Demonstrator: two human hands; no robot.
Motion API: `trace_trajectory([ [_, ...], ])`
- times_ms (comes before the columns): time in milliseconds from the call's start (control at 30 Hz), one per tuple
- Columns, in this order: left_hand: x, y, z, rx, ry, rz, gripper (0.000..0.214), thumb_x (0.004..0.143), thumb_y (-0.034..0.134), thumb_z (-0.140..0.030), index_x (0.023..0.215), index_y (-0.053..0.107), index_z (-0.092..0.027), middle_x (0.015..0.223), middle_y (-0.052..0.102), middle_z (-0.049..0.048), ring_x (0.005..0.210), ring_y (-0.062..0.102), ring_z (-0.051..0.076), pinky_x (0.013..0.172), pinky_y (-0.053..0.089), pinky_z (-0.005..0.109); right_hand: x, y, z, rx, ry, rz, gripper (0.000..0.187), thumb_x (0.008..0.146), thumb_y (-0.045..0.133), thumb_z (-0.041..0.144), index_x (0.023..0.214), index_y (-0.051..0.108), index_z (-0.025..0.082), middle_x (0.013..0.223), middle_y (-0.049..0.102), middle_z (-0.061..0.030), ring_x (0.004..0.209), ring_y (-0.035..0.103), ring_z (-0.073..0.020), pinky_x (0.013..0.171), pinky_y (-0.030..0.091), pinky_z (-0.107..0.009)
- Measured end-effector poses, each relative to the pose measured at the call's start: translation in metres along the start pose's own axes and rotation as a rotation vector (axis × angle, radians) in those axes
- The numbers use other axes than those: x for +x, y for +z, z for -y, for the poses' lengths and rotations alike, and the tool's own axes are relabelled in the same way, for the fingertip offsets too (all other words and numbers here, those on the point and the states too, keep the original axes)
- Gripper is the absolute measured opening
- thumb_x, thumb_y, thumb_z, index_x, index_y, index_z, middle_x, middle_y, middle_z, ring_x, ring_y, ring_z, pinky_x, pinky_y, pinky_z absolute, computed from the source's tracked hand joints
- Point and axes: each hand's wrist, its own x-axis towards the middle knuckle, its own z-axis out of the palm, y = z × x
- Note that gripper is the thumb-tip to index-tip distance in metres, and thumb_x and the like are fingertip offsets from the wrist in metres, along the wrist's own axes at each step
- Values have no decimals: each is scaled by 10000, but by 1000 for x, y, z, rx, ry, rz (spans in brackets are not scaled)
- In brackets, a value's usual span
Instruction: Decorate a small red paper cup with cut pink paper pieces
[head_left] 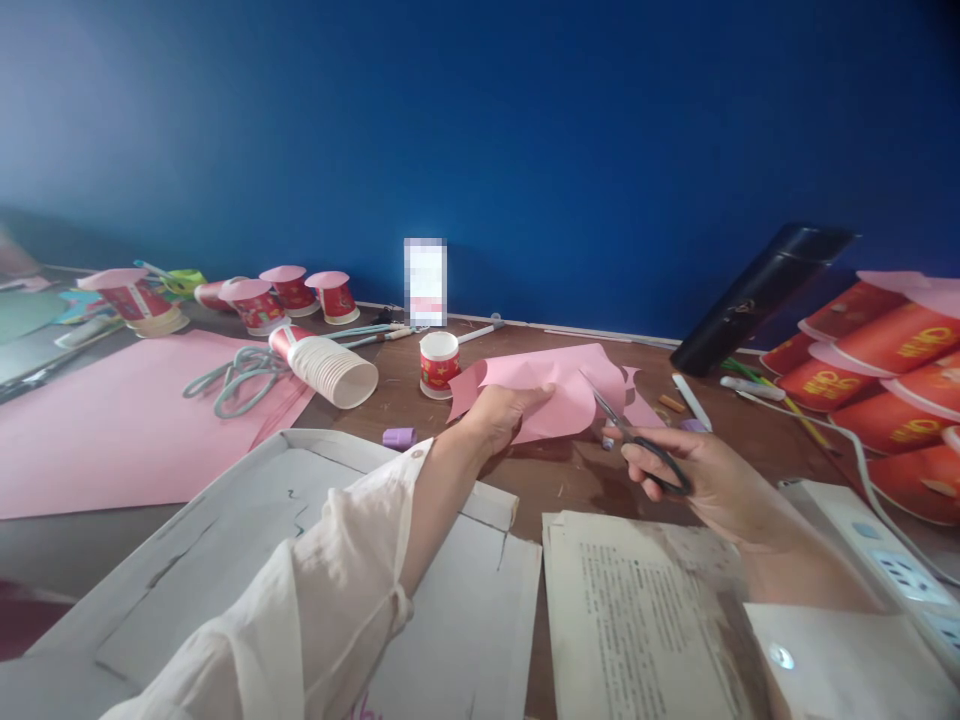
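My left hand (504,412) pinches the near left part of a pink paper sheet (555,370), thumb on top and the other fingers underneath. The sheet is held above the brown table, and its edges are notched by curved cuts. My right hand (686,465) grips black-handled scissors (652,460) by their loops. The scissors' blades reach up and left to the right part of the sheet; how far apart they are is hard to tell. Just left of the sheet stands a red patterned paper cup (439,365), upright with a white rim.
A stack of paper cups (337,370) lies beside grey cord (247,375) and large pink sheets (127,420). Red cups with pink tops (332,297) stand behind. On the right are a black bottle (750,300), piled red cups (892,350) and a power strip (877,560). A book (637,610) lies in front.
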Motion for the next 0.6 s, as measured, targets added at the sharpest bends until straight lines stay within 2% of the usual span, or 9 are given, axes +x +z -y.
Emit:
trace_trajectory([
  [233,5,-4,4,11,34,21,352,633,913,-282,912,772,-121,983,779,128,933,738,271,952,576,410,-1,1,3,-1,8,-25,462,730,823,496,1091,787,209,679,596,-3,569,512,-105,508,461,-257],
  [600,2,0,-1,-35,25,43,281,655,898,-219,879,769,-108,966,781,135,925,742,263,970,577,406,-4,0,6,1,60,-38,469,711,826,448,1115,779,215,690,598,-3,562,497,-90,468,388,-223],
])
